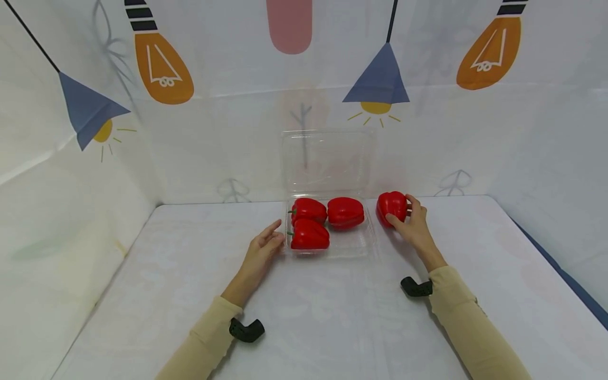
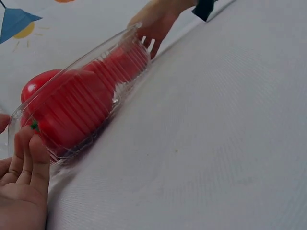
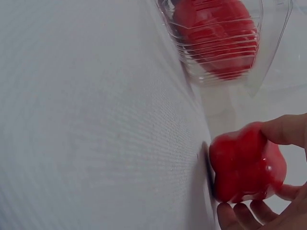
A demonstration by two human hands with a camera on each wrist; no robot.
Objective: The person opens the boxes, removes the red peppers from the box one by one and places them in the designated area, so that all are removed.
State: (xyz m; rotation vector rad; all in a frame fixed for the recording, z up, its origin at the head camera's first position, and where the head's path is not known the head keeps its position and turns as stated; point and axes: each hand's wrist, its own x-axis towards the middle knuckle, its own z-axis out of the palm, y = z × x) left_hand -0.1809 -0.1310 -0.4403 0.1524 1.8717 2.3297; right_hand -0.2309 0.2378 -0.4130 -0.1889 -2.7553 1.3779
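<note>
Three red bell peppers (image 1: 346, 213) lie inside a clear plastic clamshell box (image 1: 349, 250), two on its left side and one at the back right. Its transparent lid (image 1: 328, 161) stands raised at the back. My left hand (image 1: 261, 252) is at the box's left wall, fingers fairly straight; in the left wrist view the fingertips (image 2: 39, 146) are against or very near the plastic. To the right of the box my right hand (image 1: 417, 227) grips a fourth red bell pepper (image 3: 247, 165) between thumb and fingers, at the tabletop beside the box.
A white-covered table (image 1: 313, 316) runs under everything. Behind it hangs a pale curtain (image 1: 228, 132) printed with lamps and bulbs, close to the raised lid. Dark wrist mounts (image 1: 247, 331) sit on both sleeves.
</note>
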